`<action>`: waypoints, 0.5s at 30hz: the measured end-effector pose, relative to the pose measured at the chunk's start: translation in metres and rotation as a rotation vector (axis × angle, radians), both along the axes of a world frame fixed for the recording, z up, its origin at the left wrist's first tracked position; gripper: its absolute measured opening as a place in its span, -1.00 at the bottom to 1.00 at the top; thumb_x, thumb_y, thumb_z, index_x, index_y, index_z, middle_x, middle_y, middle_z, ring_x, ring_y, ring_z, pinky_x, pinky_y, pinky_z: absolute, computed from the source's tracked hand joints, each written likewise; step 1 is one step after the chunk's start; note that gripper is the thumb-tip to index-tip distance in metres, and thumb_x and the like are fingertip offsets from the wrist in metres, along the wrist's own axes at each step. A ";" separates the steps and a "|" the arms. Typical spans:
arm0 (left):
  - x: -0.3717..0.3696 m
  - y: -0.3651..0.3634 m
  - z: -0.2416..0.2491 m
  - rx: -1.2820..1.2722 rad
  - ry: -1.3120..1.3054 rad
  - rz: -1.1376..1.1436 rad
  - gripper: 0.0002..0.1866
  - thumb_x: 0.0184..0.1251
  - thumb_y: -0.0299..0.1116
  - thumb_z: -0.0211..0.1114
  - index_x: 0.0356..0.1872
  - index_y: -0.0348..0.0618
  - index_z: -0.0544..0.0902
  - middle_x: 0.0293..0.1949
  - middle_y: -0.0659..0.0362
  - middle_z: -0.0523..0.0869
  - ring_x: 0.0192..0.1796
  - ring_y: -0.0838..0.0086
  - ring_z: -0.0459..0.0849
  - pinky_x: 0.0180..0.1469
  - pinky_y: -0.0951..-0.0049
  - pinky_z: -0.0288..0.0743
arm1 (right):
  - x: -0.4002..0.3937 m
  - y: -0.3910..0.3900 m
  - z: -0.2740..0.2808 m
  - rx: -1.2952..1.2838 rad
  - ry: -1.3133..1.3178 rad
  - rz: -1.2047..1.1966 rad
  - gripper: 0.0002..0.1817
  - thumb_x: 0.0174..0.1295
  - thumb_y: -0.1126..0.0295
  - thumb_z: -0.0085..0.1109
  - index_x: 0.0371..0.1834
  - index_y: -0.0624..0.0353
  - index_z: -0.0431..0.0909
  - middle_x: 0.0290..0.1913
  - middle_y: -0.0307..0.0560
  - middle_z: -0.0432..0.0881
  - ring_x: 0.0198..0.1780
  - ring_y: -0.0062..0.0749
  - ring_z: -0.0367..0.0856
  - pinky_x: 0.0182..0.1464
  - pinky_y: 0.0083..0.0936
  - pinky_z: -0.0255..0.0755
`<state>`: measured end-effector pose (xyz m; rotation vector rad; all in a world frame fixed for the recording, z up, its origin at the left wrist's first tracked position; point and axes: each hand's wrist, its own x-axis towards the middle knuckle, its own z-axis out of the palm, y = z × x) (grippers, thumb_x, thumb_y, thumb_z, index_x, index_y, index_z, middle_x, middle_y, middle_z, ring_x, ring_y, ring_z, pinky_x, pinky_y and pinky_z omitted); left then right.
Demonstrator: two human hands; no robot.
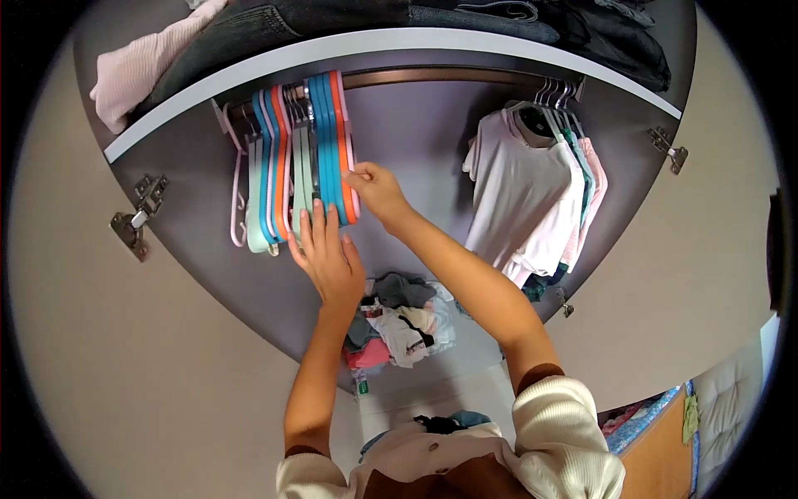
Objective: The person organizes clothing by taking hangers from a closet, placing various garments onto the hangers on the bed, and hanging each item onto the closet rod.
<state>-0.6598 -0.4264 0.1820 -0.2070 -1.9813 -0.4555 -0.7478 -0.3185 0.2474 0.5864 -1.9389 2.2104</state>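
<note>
A row of empty plastic hangers [330, 158] in blue, orange, pink and pale green hangs from the left part of a brown rail [432, 76] inside a wardrobe. My left hand [327, 258] lies with stretched fingers over the lower edges of the hangers, near the pale green and blue ones. At the right end of the row, my right hand [381, 195] has its thumb and fingers closed on the edge of an outermost hanger [344, 137]. Its fingertips partly hide the hanger's side.
Shirts [519, 183] hang at the rail's right end. Dark jeans [274, 50] and a pink ribbed garment [150, 71] lie on the shelf [465, 41] above. Piled clothes [399, 320] lie on the wardrobe floor. Open doors [100, 333] with metal hinges [137, 218] stand on both sides.
</note>
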 end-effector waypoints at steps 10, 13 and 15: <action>0.000 0.004 -0.002 0.014 0.035 -0.049 -0.53 0.38 -0.41 0.00 0.30 -0.25 0.47 0.42 0.00 0.38 0.50 0.05 0.21 0.47 -0.15 -0.22 | 0.012 0.017 0.007 -0.144 -0.014 -0.048 -0.80 0.36 0.38 0.16 -0.10 0.30 0.58 -0.42 -0.35 0.53 -0.46 -0.74 0.40 -0.46 -0.70 0.25; 0.002 0.015 -0.001 0.026 0.062 -0.126 -0.52 0.34 -0.44 0.00 0.29 -0.23 0.48 0.42 0.02 0.39 0.50 0.07 0.22 0.48 -0.15 -0.22 | 0.023 0.039 -0.003 -0.098 -0.072 -0.060 -0.80 0.36 0.39 0.16 -0.09 0.30 0.59 -0.39 -0.36 0.52 -0.41 -0.75 0.37 -0.41 -0.71 0.22; 0.003 0.028 -0.001 0.017 0.069 -0.197 -0.51 0.32 -0.45 0.01 0.29 -0.22 0.48 0.42 0.02 0.39 0.50 0.07 0.23 0.48 -0.16 -0.21 | 0.036 0.056 -0.015 -0.090 -0.103 -0.098 -0.81 0.36 0.40 0.15 -0.09 0.29 0.59 -0.37 -0.35 0.52 -0.38 -0.74 0.36 -0.38 -0.70 0.21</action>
